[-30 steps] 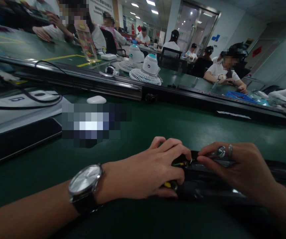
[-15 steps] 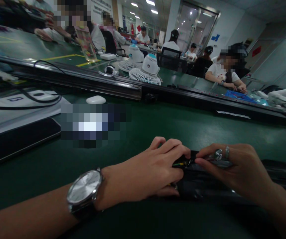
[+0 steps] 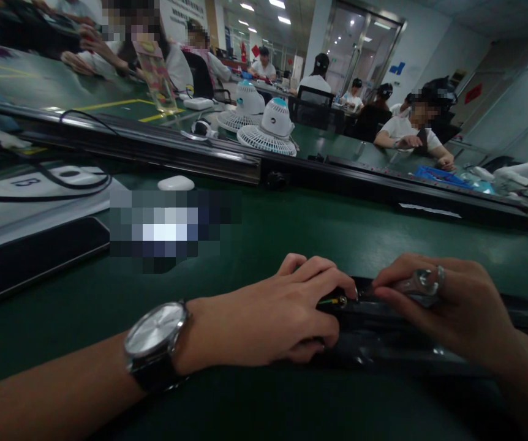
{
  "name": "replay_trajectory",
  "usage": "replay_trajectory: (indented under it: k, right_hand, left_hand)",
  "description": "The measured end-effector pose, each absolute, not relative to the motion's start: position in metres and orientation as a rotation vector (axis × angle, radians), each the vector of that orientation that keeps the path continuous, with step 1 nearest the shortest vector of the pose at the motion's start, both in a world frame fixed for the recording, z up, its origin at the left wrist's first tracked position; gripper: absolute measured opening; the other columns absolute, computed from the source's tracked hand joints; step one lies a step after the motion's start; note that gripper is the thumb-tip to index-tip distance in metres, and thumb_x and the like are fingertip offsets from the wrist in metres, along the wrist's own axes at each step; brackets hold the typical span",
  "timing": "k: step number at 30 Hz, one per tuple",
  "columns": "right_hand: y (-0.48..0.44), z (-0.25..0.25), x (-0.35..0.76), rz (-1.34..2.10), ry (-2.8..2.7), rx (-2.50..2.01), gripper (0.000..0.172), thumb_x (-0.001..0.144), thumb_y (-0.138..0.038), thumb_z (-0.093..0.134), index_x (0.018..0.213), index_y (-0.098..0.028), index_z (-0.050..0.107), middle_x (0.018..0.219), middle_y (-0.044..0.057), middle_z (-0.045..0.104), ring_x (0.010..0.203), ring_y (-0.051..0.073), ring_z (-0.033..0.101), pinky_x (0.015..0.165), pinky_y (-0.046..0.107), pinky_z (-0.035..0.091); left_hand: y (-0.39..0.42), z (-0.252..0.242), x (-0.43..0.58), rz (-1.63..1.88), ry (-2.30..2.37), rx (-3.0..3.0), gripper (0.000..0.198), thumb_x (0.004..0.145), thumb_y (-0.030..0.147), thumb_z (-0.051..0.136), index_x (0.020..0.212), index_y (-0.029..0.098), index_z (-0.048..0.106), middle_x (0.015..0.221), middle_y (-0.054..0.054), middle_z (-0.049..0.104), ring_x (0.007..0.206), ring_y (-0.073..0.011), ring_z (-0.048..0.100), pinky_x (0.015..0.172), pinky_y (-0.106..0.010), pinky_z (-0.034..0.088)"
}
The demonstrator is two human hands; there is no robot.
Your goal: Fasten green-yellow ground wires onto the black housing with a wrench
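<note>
My left hand (image 3: 273, 312), with a silver watch (image 3: 156, 343) on its wrist, is closed over the left end of a long black part (image 3: 383, 340) that lies on the green table (image 3: 291, 239). A thin green and yellow wire end (image 3: 331, 301) shows at its fingertips. My right hand (image 3: 448, 306) pinches a small silver metal tool (image 3: 422, 283) and holds its tip at the same spot on the black part. The two sets of fingertips nearly touch.
A black phone (image 3: 34, 257) and white sheets with a black cable (image 3: 38, 196) lie at the left. A white earbud case (image 3: 176, 182) sits near a black conveyor rail (image 3: 245, 165). Two white desk fans (image 3: 268, 128) stand beyond it. Several seated people work at tables behind.
My right hand has turned a little, so the silver tool now shows more on top of the fingers. My left hand has stayed on the black part.
</note>
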State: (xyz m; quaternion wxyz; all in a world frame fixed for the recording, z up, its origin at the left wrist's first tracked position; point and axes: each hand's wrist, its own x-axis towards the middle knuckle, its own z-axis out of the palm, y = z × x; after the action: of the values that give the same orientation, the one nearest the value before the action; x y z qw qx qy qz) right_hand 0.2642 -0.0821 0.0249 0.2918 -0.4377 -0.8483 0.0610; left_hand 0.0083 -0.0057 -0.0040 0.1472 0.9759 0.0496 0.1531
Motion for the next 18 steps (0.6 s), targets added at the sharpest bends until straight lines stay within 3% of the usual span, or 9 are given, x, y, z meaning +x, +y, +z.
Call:
replay_trajectory:
  k: [5,18]
  right_hand:
    - [-0.080,0.020,0.258,0.116,-2.226,-1.227,0.005,0.094,-0.017,0.069,0.092,-0.022,0.070,0.080,-0.005,0.074,0.062,0.008,0.064,0.061,0.020,0.047]
    - [-0.080,0.016,0.249,0.092,-2.205,-1.250,0.006,0.094,-0.023,0.070,0.088,-0.022,0.072,0.070,-0.005,0.072,0.053,0.010,0.062,0.056,0.021,0.048]
  left_hand:
    - [-0.006,-0.006,0.008,0.470,0.156,2.821,0.022,0.084,0.035,0.078,0.100,0.025,0.069,0.139,-0.008,0.053,0.132,-0.0291,0.042,0.103,-0.043,0.035]
    - [-0.007,-0.011,0.010,0.545,0.165,2.929,0.024,0.087,0.042,0.074,0.097,0.021,0.069,0.129,-0.009,0.057,0.125,-0.0289,0.046,0.097,-0.041,0.037]
